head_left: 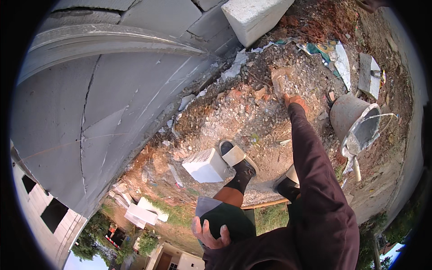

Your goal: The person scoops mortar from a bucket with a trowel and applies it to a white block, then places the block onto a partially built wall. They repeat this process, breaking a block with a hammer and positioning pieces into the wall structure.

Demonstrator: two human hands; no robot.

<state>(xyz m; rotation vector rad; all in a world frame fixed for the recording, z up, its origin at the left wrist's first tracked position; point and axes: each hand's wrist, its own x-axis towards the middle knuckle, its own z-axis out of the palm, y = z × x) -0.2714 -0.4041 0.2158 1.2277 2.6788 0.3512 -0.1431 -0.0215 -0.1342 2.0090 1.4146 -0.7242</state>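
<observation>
My right arm stretches down to the rubble ground, and my right hand (297, 102) is closed at the lower edge of a crumpled, see-through brownish plastic bag (282, 80). Its fingertips are partly hidden, but they appear to pinch the plastic. My left hand (211, 234) is beside my bent left knee, fingers loosely curled and apart, with nothing seen in it. To the right of my right forearm a grey mortar bucket (348, 112) lies tipped on its side. A trowel (357, 168) with a pale handle sits at its mouth.
A grey plastered wall (103, 103) rises along the left. One white block (207, 165) stands beside my left sandal (235, 156); another block (256, 18) is at the wall's far end. Torn sacking (333, 58) and a board piece (369, 76) lie far right. Broken blocks (141, 212) lie lower left.
</observation>
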